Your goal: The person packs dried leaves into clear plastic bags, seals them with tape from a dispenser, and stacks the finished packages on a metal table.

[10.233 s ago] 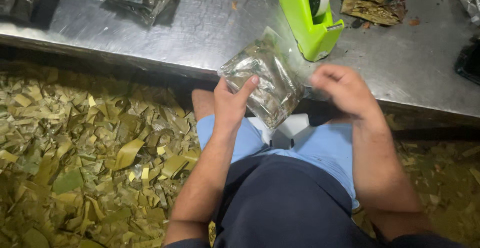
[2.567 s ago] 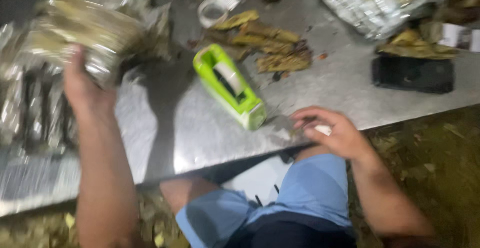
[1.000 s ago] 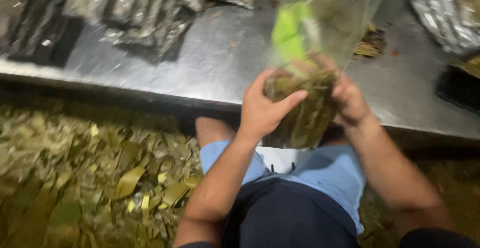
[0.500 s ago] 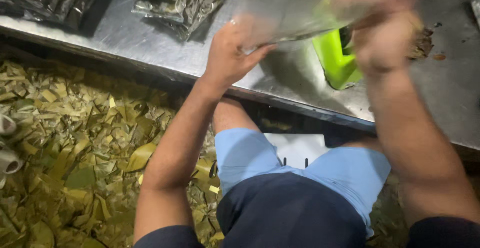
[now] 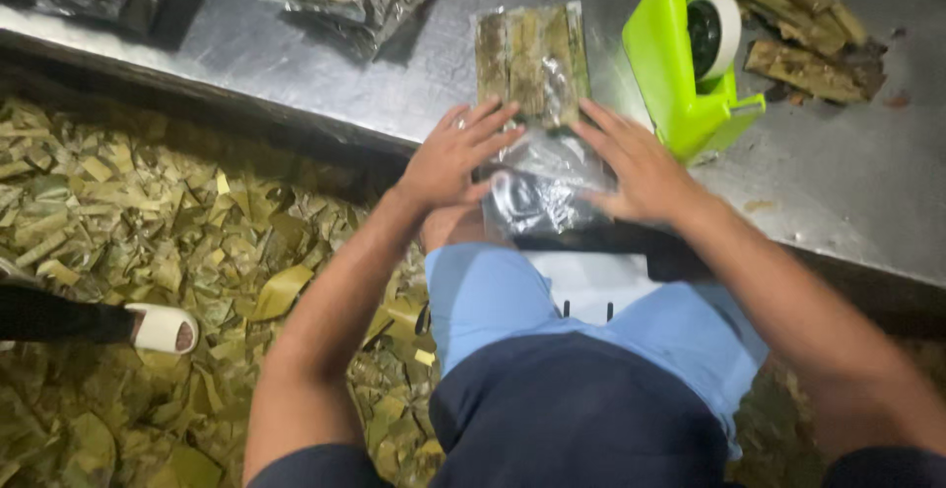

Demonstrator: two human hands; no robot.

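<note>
Head view: clear bag of leaf-wrapped bundles [image 5: 530, 84] is now flat on the steel table [image 5: 296, 64], no longer held up in the air as half a second ago. Left hand [image 5: 455, 158] and right hand [image 5: 633, 165] lie open, fingers spread, pressing its empty lower end (green tape dispenser [image 5: 690, 54] just beside). Packing looks at the flatten-and-fold stage.

Bare forearms, dark navy shirt, light blue shorts, no gloves
</note>
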